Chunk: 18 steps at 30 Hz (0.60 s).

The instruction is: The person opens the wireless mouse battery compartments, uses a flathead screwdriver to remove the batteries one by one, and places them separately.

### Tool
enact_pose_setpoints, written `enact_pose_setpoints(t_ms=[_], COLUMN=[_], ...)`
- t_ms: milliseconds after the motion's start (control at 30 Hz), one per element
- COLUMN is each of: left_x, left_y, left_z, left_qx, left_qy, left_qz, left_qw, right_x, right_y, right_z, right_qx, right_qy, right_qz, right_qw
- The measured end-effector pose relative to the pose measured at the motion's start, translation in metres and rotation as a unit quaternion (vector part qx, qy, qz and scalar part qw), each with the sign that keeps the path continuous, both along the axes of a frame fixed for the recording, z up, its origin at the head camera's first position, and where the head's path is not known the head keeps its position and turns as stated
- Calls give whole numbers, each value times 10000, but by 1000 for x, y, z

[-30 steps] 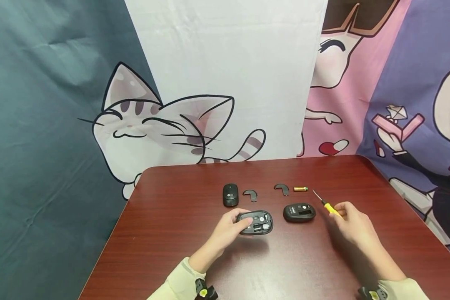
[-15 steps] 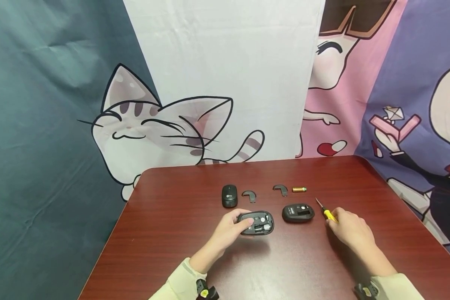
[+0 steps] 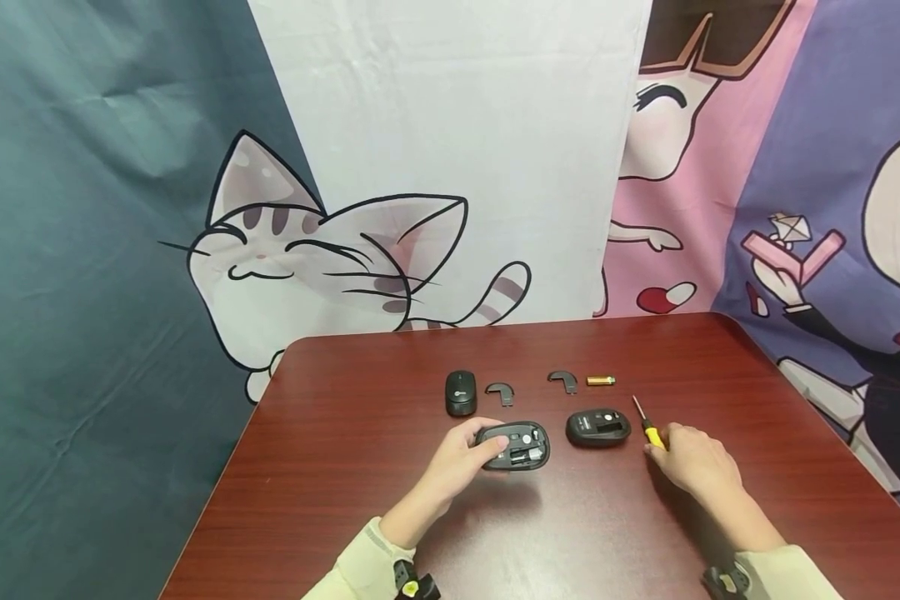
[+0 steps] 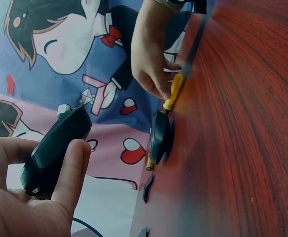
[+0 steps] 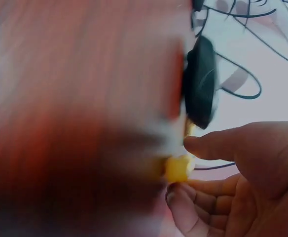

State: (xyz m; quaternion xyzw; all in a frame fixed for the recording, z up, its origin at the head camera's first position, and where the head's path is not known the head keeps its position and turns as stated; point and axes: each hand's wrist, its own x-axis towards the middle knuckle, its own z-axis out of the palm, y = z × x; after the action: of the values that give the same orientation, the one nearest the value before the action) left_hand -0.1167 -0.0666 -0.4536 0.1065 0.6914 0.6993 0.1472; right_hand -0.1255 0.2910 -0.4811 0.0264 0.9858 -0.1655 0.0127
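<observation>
My left hand (image 3: 457,454) grips an upturned black computer mouse (image 3: 528,446), thumb across its underside. Its cover is off, showing the battery slot. In the left wrist view that mouse (image 4: 57,148) is clear of the table, fingers round its sides. My right hand (image 3: 697,458) is low at the table over a screwdriver (image 3: 652,437) with a yellow handle, its shaft pointing away. In the right wrist view, the yellow handle (image 5: 177,168) lies between spread thumb and fingertips, the thumb apart from it. Another black mouse (image 3: 598,427) lies upturned between the hands, its slot uncovered.
Further back on the table (image 3: 307,467) stand an upright black mouse (image 3: 461,393), a curved battery cover (image 3: 501,393), another such cover (image 3: 564,382) and a gold battery (image 3: 601,381). A printed cloth backdrop (image 3: 495,125) hangs behind the table's far edge.
My right hand has lowered the screwdriver to the table and shifted slightly left, its thumb now apart from the handle. The left hand and its mouse have barely moved.
</observation>
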Motion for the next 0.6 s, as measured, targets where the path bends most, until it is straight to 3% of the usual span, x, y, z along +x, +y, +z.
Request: enact_pose_setpoints(t_ms=[167, 333, 433, 600], left_x=[-1, -2, -2, -3], left_y=[2, 6, 7, 7], left_z=[2, 2, 2, 3], left_qx=[65, 199, 219, 227], left_qy=[-17, -64, -91, -152], left_qz=[-2, -49, -31, 10], left_qw=[10000, 9998, 9997, 9996], right_x=[10, 18, 23, 29], right_y=[-22, -49, -64, -85], right_z=[16, 26, 24, 22], right_qx=[-516, -1656, -2437, -3398], right_qy=[992, 1597, 1916, 2360], right_qz=[348, 691, 998, 1815], right_qw=[9931, 9707, 9455, 8921])
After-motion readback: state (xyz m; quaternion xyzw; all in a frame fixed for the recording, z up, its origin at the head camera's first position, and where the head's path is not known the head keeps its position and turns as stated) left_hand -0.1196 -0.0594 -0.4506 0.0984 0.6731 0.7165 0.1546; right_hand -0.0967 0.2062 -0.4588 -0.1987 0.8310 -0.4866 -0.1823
